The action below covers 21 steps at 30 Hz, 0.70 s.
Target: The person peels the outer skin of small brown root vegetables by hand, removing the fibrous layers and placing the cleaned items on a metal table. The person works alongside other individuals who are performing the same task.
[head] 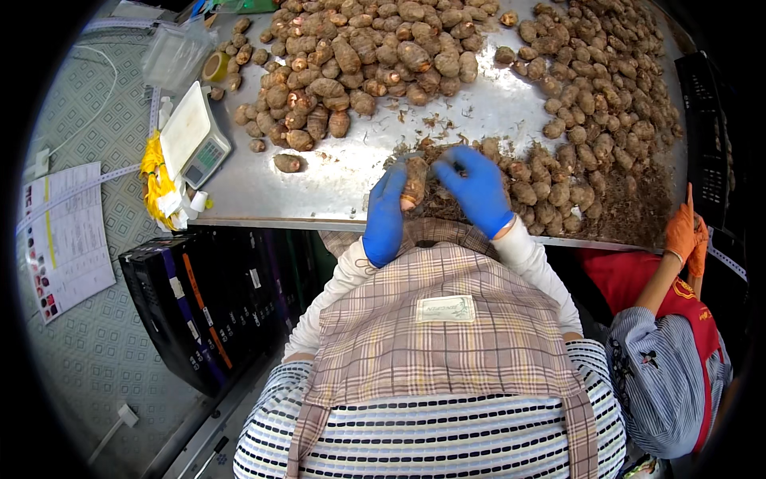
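A brown taro corm point(414, 184) with a pinkish lower end rests in my left hand point(386, 209), which wears a blue glove. Just right of it is my right hand point(476, 188), gloved in blue too, with fingers spread and nothing seen in them. Both hands are over the near edge of a metal table point(287, 200). Loose root fibres and dirt lie on the metal behind and beneath them. Close to my right hand begins a pile of small taro corms point(541, 193). One single corm point(289, 163) lies apart on the left.
A large heap of taro corms point(347, 57) covers the far middle. At the left edge are a digital scale point(194, 135), yellow strips point(154, 173) and a tape roll point(216, 66). Black crates point(221, 293) stand below. On the right, a co-worker's orange-gloved hands point(685, 233) touch a black crate point(706, 138).
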### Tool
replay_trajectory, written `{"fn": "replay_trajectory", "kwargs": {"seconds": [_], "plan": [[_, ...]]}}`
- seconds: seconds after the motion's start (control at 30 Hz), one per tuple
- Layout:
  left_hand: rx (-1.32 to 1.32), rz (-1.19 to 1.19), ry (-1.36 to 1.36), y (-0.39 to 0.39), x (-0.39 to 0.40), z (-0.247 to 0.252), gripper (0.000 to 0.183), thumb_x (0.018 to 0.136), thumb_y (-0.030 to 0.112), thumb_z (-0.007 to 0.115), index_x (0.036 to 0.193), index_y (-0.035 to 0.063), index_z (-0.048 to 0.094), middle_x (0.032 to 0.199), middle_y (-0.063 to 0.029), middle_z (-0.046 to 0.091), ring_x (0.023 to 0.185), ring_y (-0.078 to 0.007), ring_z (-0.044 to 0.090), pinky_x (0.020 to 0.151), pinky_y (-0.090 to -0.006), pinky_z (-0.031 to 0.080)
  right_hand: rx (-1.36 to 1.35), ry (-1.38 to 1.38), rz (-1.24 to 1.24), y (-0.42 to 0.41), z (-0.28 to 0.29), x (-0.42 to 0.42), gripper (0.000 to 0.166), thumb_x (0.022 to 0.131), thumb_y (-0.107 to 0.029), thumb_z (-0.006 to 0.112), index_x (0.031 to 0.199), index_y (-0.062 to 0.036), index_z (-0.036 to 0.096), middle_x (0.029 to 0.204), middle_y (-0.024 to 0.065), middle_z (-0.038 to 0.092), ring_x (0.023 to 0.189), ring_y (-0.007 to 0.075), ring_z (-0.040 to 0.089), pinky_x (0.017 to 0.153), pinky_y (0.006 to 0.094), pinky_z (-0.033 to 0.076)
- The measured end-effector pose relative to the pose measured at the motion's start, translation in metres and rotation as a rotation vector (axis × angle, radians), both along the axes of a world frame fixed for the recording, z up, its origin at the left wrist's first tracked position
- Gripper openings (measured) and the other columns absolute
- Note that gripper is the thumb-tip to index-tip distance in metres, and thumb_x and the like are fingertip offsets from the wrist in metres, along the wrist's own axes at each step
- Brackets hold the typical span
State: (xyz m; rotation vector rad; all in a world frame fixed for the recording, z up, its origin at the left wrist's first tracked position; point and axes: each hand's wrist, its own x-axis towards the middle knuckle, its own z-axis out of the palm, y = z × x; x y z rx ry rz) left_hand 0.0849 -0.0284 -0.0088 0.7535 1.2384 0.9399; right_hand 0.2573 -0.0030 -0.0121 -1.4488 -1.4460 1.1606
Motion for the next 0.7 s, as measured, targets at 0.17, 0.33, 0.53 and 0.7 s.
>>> {"fn": "replay_trajectory", "kwargs": {"seconds": [0.17,0.33,0.53,0.7], "plan": [[0.040,0.003,0.082,-0.002,0.002,-0.001,0.044,0.106,0.032,0.044,0.136,0.0018,0.054,0.112,-0.0065,0.064,0.095,-0.0116,0.059,0.083,-0.0244,0.048,-0.089,0.037,0.002,0.008,0.007,0.009,0.025,0.086,-0.025,0.074,0.096,-0.0029,0.071,0.089,0.0114,0.069,0.076,0.0207,0.064,0.071,0.0325,0.051],[0.038,0.005,0.230,0.001,0.009,0.009,0.044,0.103,0.030,0.049,0.135,0.0008,0.054,0.119,-0.0106,0.060,0.107,-0.0171,0.057,0.093,-0.0285,0.045,-0.113,-0.089,0.110,0.004,0.016,-0.002,0.029,0.082,-0.031,0.076,0.094,-0.0039,0.073,0.082,0.0099,0.070,0.071,0.0189,0.065,0.067,0.0322,0.052],[0.050,-0.042,0.208,-0.004,0.008,0.009,0.044,0.102,0.029,0.049,0.136,0.0016,0.054,0.120,-0.0118,0.060,0.108,-0.0177,0.057,0.095,-0.0286,0.045,-0.242,-0.051,0.210,0.009,0.009,0.007,0.026,0.084,-0.029,0.073,0.093,-0.0041,0.073,0.081,0.0102,0.070,0.069,0.0187,0.064,0.067,0.0321,0.051],[-0.042,-0.007,-0.017,-0.003,0.004,-0.007,0.045,0.103,0.032,0.048,0.135,0.0019,0.055,0.118,-0.0108,0.061,0.101,-0.0144,0.059,0.087,-0.0254,0.048,-0.285,0.004,0.174,0.011,0.007,0.010,0.027,0.085,-0.029,0.073,0.095,-0.0039,0.072,0.081,0.0099,0.069,0.071,0.0169,0.064,0.068,0.0307,0.051]]}}
